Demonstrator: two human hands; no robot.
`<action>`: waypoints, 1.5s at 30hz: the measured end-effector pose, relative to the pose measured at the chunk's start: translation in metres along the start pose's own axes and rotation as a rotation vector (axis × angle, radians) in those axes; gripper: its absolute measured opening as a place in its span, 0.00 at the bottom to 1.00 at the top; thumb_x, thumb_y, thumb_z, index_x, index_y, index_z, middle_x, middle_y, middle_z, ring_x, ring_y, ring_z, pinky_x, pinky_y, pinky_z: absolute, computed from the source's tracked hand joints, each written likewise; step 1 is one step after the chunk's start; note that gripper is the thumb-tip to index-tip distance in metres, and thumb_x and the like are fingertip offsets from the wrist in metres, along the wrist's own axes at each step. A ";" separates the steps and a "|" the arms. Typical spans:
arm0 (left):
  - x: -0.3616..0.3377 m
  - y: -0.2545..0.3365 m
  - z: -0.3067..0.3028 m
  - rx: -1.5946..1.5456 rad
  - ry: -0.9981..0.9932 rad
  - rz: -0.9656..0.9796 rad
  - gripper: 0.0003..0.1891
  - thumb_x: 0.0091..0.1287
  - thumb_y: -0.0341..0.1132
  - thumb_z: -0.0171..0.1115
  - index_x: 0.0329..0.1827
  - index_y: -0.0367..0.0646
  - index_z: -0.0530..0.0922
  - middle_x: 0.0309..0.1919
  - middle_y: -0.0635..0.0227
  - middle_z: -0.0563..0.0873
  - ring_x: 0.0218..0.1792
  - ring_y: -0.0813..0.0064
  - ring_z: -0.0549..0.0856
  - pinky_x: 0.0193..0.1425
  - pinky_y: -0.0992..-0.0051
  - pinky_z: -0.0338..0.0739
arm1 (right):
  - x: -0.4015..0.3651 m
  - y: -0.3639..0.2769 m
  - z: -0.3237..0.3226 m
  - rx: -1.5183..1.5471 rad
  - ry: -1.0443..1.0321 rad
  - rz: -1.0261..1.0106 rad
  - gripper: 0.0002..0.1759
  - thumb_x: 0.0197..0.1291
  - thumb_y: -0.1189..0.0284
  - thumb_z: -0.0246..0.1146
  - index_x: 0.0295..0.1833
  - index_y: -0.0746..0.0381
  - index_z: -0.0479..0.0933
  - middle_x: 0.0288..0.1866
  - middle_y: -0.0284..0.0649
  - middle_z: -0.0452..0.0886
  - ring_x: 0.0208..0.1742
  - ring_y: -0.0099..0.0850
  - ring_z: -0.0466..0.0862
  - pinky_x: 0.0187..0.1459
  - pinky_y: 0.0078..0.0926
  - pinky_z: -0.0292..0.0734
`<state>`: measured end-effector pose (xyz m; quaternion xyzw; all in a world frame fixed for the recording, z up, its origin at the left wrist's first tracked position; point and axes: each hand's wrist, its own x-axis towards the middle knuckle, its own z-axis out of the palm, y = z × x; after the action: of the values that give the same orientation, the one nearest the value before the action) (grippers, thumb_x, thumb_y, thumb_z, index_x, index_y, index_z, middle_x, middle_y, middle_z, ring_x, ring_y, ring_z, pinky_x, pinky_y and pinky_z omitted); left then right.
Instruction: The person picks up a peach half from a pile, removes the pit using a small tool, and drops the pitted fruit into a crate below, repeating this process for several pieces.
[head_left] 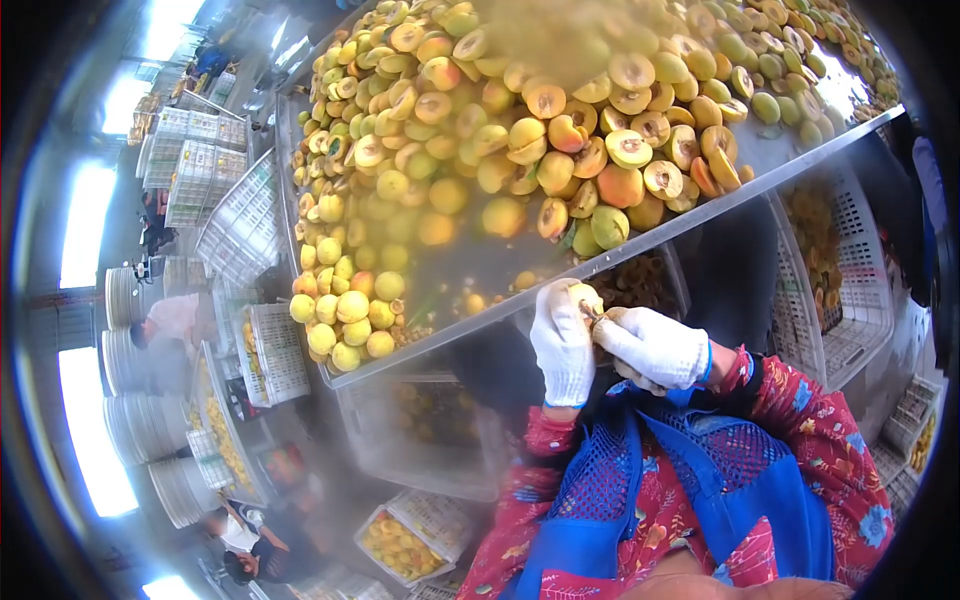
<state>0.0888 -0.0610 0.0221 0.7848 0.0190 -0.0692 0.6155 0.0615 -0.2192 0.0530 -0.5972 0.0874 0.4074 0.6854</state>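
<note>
Both my hands wear white knitted gloves and meet just past the near edge of the metal table. My left hand [564,345] is closed around a small yellow peach [584,296], whose top shows above the fingers. Close against it, my right hand [655,347] is closed, its fingertips pinched at the fruit's side. A brownish bit shows between the fingertips, too small to make out. Ahead of the hands, a large heap of halved peaches [629,148] covers much of the table, many cut faces up with brown centres. Whole-looking yellow peaches [352,306] lie at the left corner.
The table's raised metal rim [700,208] runs diagonally before me. Below are a translucent bin [420,465], a white crate of fruit [410,540] and a perforated crate [850,345]. Stacked crates [205,165], round tubs [130,420] and other people [255,540] are at left.
</note>
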 end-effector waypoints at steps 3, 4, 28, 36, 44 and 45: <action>-0.002 0.006 0.008 0.097 0.021 0.081 0.23 0.84 0.49 0.45 0.50 0.37 0.80 0.37 0.64 0.87 0.38 0.74 0.85 0.46 0.73 0.79 | -0.001 0.009 -0.006 0.306 -0.134 0.029 0.26 0.80 0.48 0.50 0.42 0.61 0.72 0.18 0.29 0.71 0.12 0.18 0.69 0.13 0.18 0.65; 0.001 0.003 0.007 0.076 -0.015 0.077 0.23 0.84 0.48 0.45 0.50 0.37 0.80 0.37 0.64 0.87 0.38 0.75 0.85 0.46 0.73 0.79 | -0.002 0.005 -0.003 0.247 -0.080 0.028 0.24 0.80 0.49 0.51 0.42 0.60 0.72 0.17 0.29 0.69 0.10 0.19 0.66 0.11 0.19 0.61; 0.011 -0.010 -0.153 1.361 0.267 -0.119 0.24 0.72 0.51 0.60 0.62 0.42 0.81 0.61 0.47 0.82 0.58 0.47 0.83 0.62 0.52 0.78 | 0.028 0.042 -0.028 -0.728 0.239 -0.193 0.27 0.77 0.52 0.50 0.46 0.67 0.80 0.34 0.59 0.85 0.36 0.58 0.86 0.42 0.49 0.81; 0.165 -0.025 -0.038 1.251 -0.260 0.257 0.26 0.65 0.40 0.65 0.68 0.56 0.75 0.61 0.45 0.77 0.62 0.43 0.80 0.63 0.54 0.80 | 0.006 0.043 -0.030 -0.878 0.255 -0.523 0.15 0.75 0.63 0.54 0.45 0.65 0.77 0.39 0.58 0.82 0.31 0.55 0.83 0.35 0.49 0.79; 0.093 -0.013 -0.048 -0.685 -0.324 -0.335 0.22 0.79 0.49 0.49 0.65 0.44 0.74 0.45 0.57 0.88 0.34 0.64 0.89 0.31 0.72 0.82 | -0.010 0.013 -0.019 -0.595 0.449 -0.550 0.16 0.74 0.61 0.59 0.43 0.65 0.76 0.28 0.55 0.82 0.29 0.55 0.84 0.32 0.48 0.77; 0.079 -0.012 -0.043 -0.693 -0.319 -0.320 0.22 0.79 0.51 0.48 0.64 0.45 0.74 0.44 0.57 0.88 0.32 0.65 0.88 0.28 0.73 0.81 | -0.010 0.008 -0.015 -0.618 0.452 -0.551 0.16 0.74 0.61 0.59 0.44 0.66 0.76 0.27 0.55 0.82 0.29 0.55 0.84 0.32 0.48 0.77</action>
<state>0.1693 -0.0213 0.0101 0.4976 0.0674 -0.2740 0.8202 0.0552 -0.2374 0.0492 -0.8480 -0.0527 0.0773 0.5217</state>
